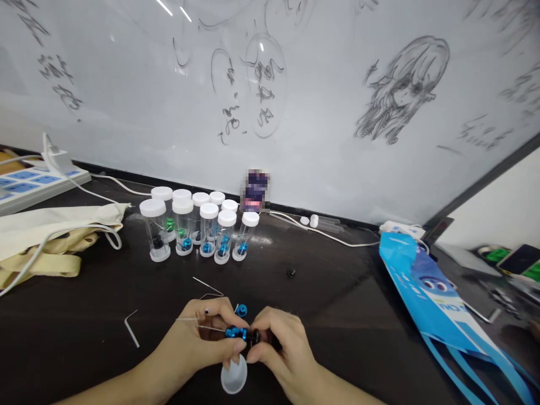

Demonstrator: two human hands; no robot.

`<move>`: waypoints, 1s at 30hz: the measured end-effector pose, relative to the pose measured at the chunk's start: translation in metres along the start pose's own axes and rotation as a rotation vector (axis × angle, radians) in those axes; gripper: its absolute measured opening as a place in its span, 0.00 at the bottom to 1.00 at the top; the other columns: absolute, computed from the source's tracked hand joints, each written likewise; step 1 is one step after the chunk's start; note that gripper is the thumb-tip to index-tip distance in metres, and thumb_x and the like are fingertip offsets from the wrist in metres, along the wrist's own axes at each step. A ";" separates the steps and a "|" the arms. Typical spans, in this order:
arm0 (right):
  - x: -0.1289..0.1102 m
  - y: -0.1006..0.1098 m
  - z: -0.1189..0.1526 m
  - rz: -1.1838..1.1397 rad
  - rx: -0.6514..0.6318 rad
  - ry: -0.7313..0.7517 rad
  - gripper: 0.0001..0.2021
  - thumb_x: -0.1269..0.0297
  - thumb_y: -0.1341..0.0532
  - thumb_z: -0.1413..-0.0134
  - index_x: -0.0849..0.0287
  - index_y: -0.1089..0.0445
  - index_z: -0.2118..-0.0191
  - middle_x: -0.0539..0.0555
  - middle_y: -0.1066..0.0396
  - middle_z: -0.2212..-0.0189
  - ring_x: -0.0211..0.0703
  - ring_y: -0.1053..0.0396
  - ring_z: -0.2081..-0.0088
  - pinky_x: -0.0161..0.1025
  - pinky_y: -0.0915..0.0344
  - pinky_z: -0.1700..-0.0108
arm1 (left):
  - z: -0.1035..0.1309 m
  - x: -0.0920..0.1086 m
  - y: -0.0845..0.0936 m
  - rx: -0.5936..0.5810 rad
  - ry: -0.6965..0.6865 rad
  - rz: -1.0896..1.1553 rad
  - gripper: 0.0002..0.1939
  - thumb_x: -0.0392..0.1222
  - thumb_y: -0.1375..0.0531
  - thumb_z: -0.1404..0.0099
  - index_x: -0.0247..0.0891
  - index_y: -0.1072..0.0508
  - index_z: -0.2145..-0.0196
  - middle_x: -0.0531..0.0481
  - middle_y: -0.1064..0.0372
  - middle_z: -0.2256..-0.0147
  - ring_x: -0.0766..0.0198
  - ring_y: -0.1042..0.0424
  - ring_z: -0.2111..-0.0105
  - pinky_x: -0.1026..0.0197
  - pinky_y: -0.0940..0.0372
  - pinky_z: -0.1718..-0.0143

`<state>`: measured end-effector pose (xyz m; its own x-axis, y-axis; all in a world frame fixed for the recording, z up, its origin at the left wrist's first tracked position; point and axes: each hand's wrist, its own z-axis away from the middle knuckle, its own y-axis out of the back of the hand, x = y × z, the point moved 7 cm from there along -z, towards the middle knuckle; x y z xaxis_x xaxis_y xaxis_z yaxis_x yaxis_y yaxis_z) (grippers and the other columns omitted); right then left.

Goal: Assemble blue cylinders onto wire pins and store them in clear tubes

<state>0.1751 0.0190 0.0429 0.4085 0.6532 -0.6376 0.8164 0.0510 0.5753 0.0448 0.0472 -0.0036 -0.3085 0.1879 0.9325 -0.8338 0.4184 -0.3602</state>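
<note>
My left hand (201,340) pinches a small blue metal cylinder (235,332) between thumb and fingers. A thin metal rod (211,328) runs out of it to the left, past my fingers. My right hand (283,346) pinches the black round end piece (255,336), which meets the blue cylinder; whether the two are joined I cannot tell. Just beyond my fingertips lies a loose blue round part (241,310). A translucent white round cup or cap (234,376) is under my left fingertips, partly covered by them.
Clear tubes with white lids (226,218) hold blue, green and black parts. Hex keys (132,329) lie at the left, and a small black part (291,274) lies ahead. Around them are a phone (255,190), cloth bag (63,216), power strip (37,183) and blue bag (439,304).
</note>
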 end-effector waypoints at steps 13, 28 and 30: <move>0.000 0.001 0.001 -0.001 0.017 0.017 0.11 0.56 0.40 0.38 0.58 0.33 0.66 0.48 0.34 0.75 0.37 0.36 0.75 0.34 0.41 0.70 | 0.000 -0.002 -0.001 -0.016 0.005 0.018 0.06 0.37 0.28 0.49 0.38 0.20 0.72 0.56 0.31 0.78 0.70 0.29 0.80 0.69 0.33 0.78; 0.003 -0.001 0.002 -0.009 -0.019 -0.014 0.13 0.56 0.39 0.38 0.59 0.34 0.70 0.47 0.36 0.78 0.35 0.38 0.77 0.33 0.41 0.71 | -0.001 -0.005 0.001 0.002 0.017 0.024 0.08 0.38 0.27 0.51 0.36 0.20 0.72 0.55 0.31 0.78 0.69 0.29 0.80 0.69 0.33 0.80; 0.003 -0.002 0.002 -0.009 -0.027 -0.004 0.11 0.58 0.40 0.37 0.59 0.34 0.68 0.48 0.35 0.76 0.36 0.37 0.75 0.33 0.41 0.70 | -0.001 -0.004 0.001 0.003 0.009 0.029 0.08 0.38 0.27 0.51 0.36 0.20 0.72 0.56 0.31 0.78 0.69 0.29 0.80 0.69 0.32 0.80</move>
<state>0.1753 0.0197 0.0386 0.4030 0.6495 -0.6447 0.8085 0.0775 0.5834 0.0462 0.0479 -0.0074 -0.3288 0.2078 0.9212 -0.8256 0.4103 -0.3873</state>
